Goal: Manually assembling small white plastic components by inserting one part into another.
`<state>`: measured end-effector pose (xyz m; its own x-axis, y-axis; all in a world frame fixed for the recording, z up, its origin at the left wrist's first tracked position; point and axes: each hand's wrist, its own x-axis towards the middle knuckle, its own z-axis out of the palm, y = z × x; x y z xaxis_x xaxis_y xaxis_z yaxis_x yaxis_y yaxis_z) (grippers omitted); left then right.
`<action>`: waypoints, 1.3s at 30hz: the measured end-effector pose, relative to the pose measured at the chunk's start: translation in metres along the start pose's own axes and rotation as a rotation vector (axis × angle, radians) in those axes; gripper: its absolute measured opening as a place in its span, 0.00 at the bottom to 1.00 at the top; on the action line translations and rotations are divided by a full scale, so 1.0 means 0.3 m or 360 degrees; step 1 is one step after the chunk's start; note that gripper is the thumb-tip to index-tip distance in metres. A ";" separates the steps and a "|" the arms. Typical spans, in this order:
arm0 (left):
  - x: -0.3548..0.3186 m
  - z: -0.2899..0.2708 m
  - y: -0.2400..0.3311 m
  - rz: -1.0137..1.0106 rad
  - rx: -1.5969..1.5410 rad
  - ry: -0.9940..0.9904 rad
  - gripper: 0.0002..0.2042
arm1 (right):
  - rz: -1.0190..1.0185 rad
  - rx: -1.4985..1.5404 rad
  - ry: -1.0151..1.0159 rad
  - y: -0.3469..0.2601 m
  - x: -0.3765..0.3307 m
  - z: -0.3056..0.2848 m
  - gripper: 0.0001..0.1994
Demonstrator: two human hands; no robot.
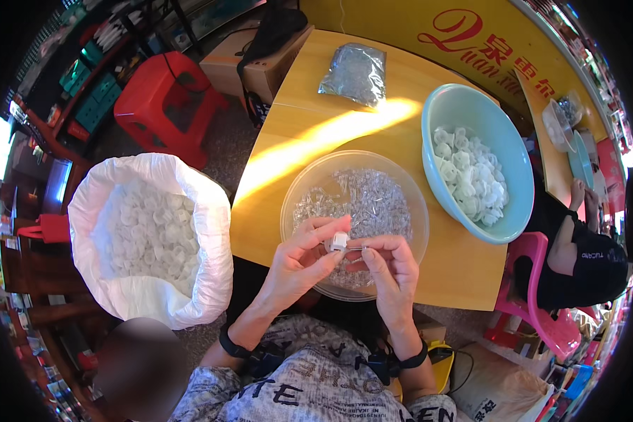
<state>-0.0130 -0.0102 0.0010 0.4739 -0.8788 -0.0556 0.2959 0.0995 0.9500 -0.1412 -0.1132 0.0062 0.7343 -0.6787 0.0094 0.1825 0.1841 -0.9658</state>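
While your left hand pinches a small white blocky plastic piece between thumb and fingertips, your right hand holds a thin clear plastic piece narrowly between thumb and forefinger. The clear piece points toward the right side of the white one; your fingertips cover the join, so whether it sits inside or merely touches cannot be told. The far end of the clear piece is lost in your right fingertips.

Both pieces are over the near half of a round translucent plastic tub, and your hands hide some of the loose, glassy-clear slender pieces inside it. These overlap so much that single shapes are hard to pick out. The tub stands on a yellow wooden table, whose near edge is partly behind your hands and the tub.

To the right of the tub, a light-blue oval plastic basin holds a heap of white cup-like pieces. To your left, off the table, a large sack with a white crinkled lining is filled with whitish rounded pieces, hazy in outline. Beyond the tub lies a shiny silvery plastic packet, its contents indistinct.
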 end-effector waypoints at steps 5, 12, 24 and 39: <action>0.008 0.000 0.014 -0.0167 -0.0339 -0.0038 0.20 | -0.0040 -0.0007 0.0027 0.000 -0.009 -0.009 0.05; 0.021 -0.016 0.012 -0.0307 -0.0525 -0.0182 0.19 | -0.0254 -0.0193 -0.0081 -0.026 0.010 -0.025 0.05; 0.016 0.002 0.004 -0.0366 -0.0338 -0.0090 0.20 | 0.0164 0.0255 -0.0156 -0.019 0.021 -0.017 0.05; 0.015 -0.010 -0.012 -0.0199 -0.0442 -0.0032 0.17 | 0.0070 0.0337 0.0010 0.004 0.019 0.012 0.04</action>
<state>-0.0095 -0.0132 -0.0035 0.4036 -0.9012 -0.1581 0.5675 0.1110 0.8158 -0.1346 -0.1142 0.0059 0.7406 -0.6711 -0.0337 0.2842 0.3582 -0.8893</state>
